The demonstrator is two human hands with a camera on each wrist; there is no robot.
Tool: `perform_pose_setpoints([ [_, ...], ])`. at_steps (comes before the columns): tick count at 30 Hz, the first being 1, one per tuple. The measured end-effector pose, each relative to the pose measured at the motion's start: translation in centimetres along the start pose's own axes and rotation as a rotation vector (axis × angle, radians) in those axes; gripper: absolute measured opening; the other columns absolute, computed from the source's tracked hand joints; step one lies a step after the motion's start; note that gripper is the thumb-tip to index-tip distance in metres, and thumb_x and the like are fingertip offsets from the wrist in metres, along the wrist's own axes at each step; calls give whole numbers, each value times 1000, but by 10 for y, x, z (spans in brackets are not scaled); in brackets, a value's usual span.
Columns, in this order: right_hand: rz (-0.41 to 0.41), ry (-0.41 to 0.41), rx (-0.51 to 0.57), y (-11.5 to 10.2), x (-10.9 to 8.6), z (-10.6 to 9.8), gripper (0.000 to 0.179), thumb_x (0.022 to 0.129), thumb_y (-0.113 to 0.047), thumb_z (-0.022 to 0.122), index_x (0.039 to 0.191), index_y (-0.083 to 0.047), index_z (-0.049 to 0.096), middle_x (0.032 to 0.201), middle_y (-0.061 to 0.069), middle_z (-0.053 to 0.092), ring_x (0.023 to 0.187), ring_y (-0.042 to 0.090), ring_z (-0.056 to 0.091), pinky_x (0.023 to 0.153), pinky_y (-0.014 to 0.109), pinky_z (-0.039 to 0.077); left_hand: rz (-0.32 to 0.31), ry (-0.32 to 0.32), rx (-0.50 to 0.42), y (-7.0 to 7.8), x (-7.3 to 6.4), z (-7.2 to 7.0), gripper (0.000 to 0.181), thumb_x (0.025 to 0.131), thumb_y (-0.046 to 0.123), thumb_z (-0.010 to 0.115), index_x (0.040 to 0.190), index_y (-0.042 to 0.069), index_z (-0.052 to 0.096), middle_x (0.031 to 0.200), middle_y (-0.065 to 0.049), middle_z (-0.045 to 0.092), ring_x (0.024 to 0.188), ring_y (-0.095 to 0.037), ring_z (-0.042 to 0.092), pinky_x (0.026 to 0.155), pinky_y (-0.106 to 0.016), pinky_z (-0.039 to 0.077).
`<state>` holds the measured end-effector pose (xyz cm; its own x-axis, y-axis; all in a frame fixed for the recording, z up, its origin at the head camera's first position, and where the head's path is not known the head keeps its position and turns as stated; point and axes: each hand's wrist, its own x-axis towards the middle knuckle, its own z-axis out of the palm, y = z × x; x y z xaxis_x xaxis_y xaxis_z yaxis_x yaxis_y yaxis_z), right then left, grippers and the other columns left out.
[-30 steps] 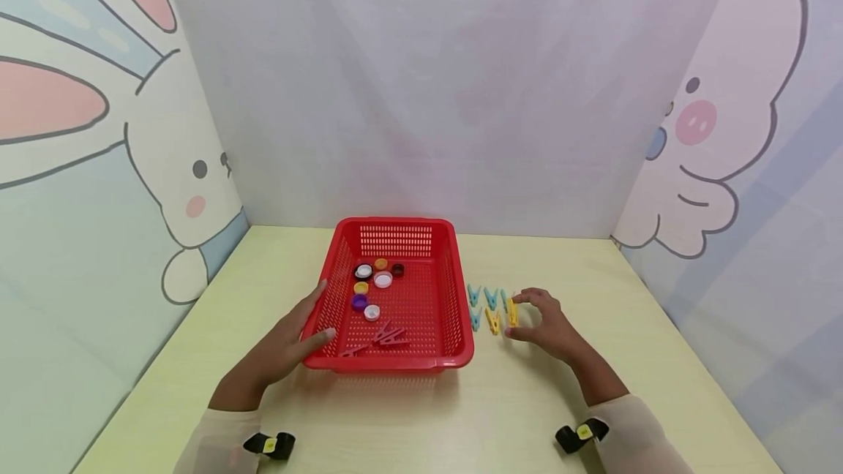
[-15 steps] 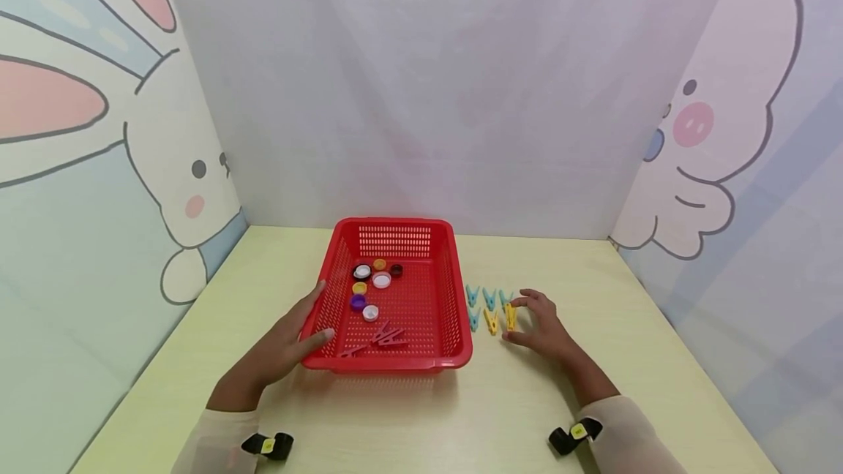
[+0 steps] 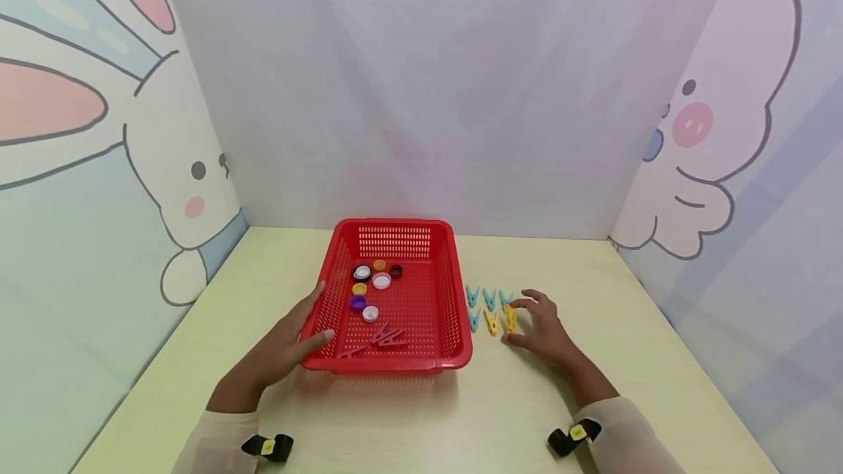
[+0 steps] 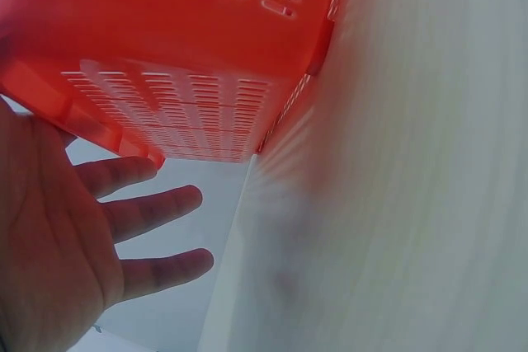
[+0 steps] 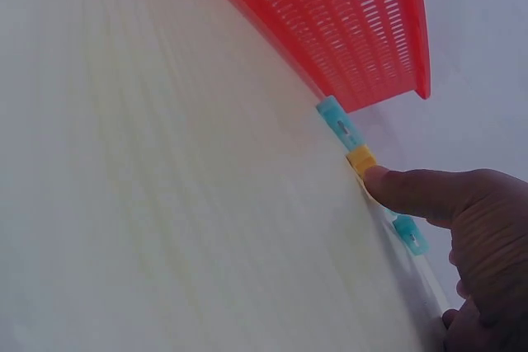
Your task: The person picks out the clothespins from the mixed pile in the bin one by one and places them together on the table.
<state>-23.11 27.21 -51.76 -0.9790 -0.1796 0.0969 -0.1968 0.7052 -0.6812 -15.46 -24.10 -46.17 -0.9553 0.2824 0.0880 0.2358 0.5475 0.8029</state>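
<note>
My left hand (image 3: 285, 339) rests at the left side of a red plastic basket (image 3: 466, 335); its thumb reaches over the rim in the head view. The left wrist view shows several straight, spread fingers (image 4: 153, 213) beside the basket's outer wall. To the right of the basket, my right hand (image 3: 543, 328) has thumb and index finger at the two ends of a yellow clothespin (image 3: 510, 319) low at the table. Another yellow clothespin (image 3: 491, 322) lies just left of it. Blue clothespins (image 3: 489, 299) form a row behind, with one more blue clothespin (image 3: 474, 320) in the front row.
Inside the basket lie several bottle caps, among them a purple cap (image 3: 358, 303) and a white cap (image 3: 371, 314), plus pink clothespins (image 3: 388, 336) near the front. A pale wooden table (image 3: 500, 415) runs back to a grey curtain (image 3: 527, 93). Cartoon-printed walls flank both sides.
The yellow clothespin and my right hand have shifted slightly toward me and left, uncovering more of the rear blue clothespin. Over the last half second almost nothing moves. My left hand stays at the basket.
</note>
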Motion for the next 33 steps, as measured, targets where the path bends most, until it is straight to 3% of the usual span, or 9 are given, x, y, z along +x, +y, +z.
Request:
perform_pose_setpoints([
  [9,-30,6,-25,2,0,1,64,84,-27,96,139,-13,66,168,23,35,157,53,23,125,82,27,18,-1,-9,1,-1,-1,104,100,36,74,177,16,8,161,-24,46,131,-36,59,86,-38,70],
  [22,-26,4,-28,-1,-1,-3,72,84,-30,96,144,-10,63,169,24,33,157,53,23,125,81,28,-4,-3,-13,1,0,-2,104,99,41,74,177,18,9,161,-23,46,133,-37,58,86,-37,70],
  [33,6,-79,-20,4,-2,-16,66,85,-30,95,138,-4,66,167,29,35,157,56,28,127,78,27,15,2,-5,0,0,0,104,99,40,74,177,16,9,161,-24,45,133,-37,58,86,-37,70],
])
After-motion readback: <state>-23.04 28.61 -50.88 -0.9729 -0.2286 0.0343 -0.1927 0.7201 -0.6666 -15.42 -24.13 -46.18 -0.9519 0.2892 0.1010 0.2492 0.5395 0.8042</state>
